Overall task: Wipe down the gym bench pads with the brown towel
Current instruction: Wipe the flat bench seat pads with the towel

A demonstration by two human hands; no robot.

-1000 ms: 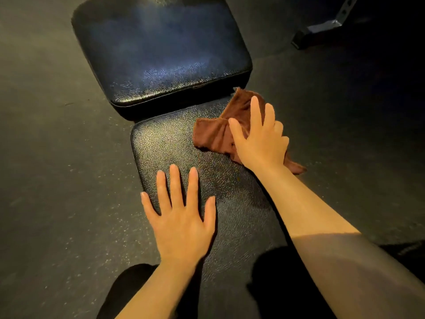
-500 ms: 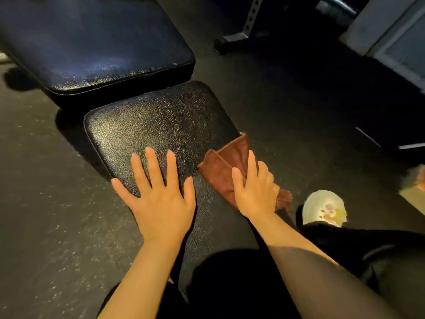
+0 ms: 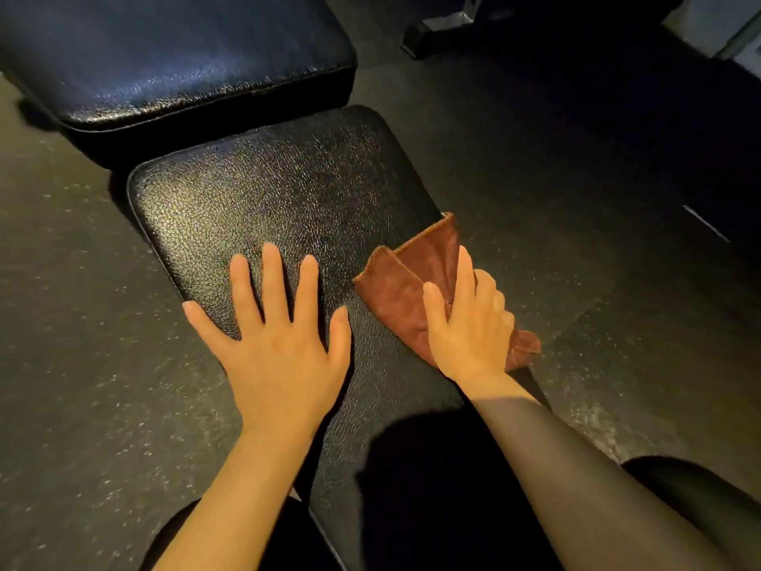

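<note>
While your left hand [image 3: 276,356] lies flat on the near bench pad [image 3: 288,199], its fingers are straight and spread wide, and it holds nothing; the palm and fingertips rest directly on the black pebbled vinyl, close to the pad's left edge. Your right hand [image 3: 467,327] rests on the brown towel [image 3: 401,290], pressing it down against the right side of the same pad. The index finger and thumb of that hand are stretched out forward over the cloth, while the other fingers bend down over the pad's right edge, so you cannot tell from this view whether they actually curl round the towel or only press on it. The towel is folded into layers, with one stitched corner pointing away from you and hanging just past the pad's right edge, and a small crumpled end showing beyond the heel of your right hand, also off the edge. The two hands are near each other but apart, with bare vinyl between your left thumb and the towel. Beyond the near pad sits the far bench pad [image 3: 173,55], larger, glossier and raised a little above it, the two almost touching across a dark gap. A dark speckled floor [image 3: 82,323] lies on both sides of the bench, and a metal frame foot [image 3: 440,28] stands at the upper right
</note>
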